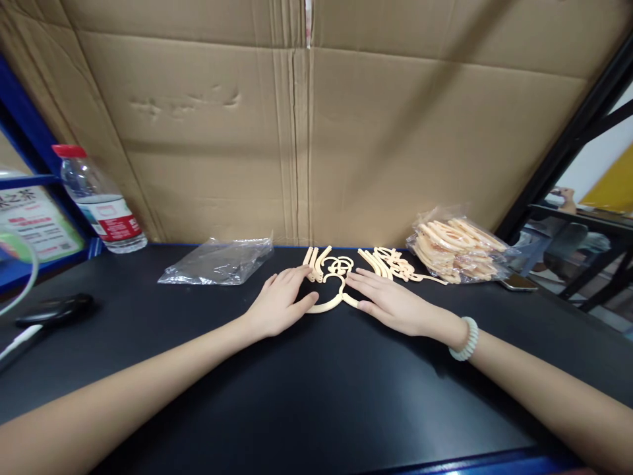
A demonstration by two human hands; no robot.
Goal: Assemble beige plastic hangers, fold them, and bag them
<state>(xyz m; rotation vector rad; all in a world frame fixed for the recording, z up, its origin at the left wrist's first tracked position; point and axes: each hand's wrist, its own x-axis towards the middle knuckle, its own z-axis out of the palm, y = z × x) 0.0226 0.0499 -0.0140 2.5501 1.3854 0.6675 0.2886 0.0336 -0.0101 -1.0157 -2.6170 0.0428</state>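
Observation:
A cream plastic clothes hanger [326, 307] lies on the black table between my hands, its curved hook pointing away from me. My left hand [281, 300] rests flat over the hanger's left arm, fingers stretched forward and thumb on the piece. On the other side, my right hand [390, 298] lies flat over the right arm with its fingers extended. Just beyond my left fingertips are several curved cream arm pieces [316, 258]. Another row of arm pieces [374, 262] sits beyond my right fingers. Loose hook pieces [340, 264] lie between these rows. The hanger's outer ends are hidden under my hands.
More hook pieces [395, 264] are heaped at the back right, beside a clear bag of cream parts [452, 247] and a phone [518, 282]. A clear plastic bag [217, 262] lies back left. Further left stand a bottle [106, 208] and a black device [55, 309]. Cardboard [208, 132] walls the back.

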